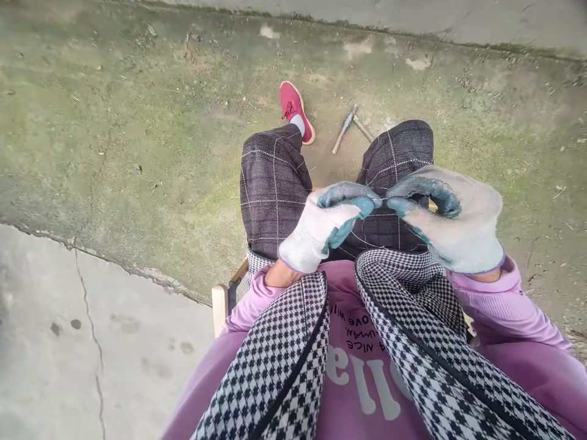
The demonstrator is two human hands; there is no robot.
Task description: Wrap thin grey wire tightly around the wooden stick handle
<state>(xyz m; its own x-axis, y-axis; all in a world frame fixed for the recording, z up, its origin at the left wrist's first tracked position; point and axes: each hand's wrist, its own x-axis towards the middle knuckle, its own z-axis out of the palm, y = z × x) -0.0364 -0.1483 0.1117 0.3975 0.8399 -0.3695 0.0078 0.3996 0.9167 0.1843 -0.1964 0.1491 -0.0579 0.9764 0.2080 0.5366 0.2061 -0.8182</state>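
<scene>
Both of my hands wear whitish gloves with teal-grey coated fingers, and they meet above my lap with fingertips almost touching. My left hand [337, 223] is closed, its thumb and fingers pinching a thin pale strand [368, 242]. From the right, my right hand [452, 214] pinches the same strand between thumb and forefinger. A short taut bit of it spans the small gap between the fingertips, while a slack loop hangs below over my dark checked trousers [275, 189]. I cannot tell whether the strand is wire or thread.
A hammer-like tool [347, 122] with a wooden handle lies on the mossy ground beyond my knees, partly hidden by the right knee. My red shoe [293, 107] rests left of it. A wooden chair part [220, 308] shows at my left side. Cracked concrete [137, 342] lies lower left.
</scene>
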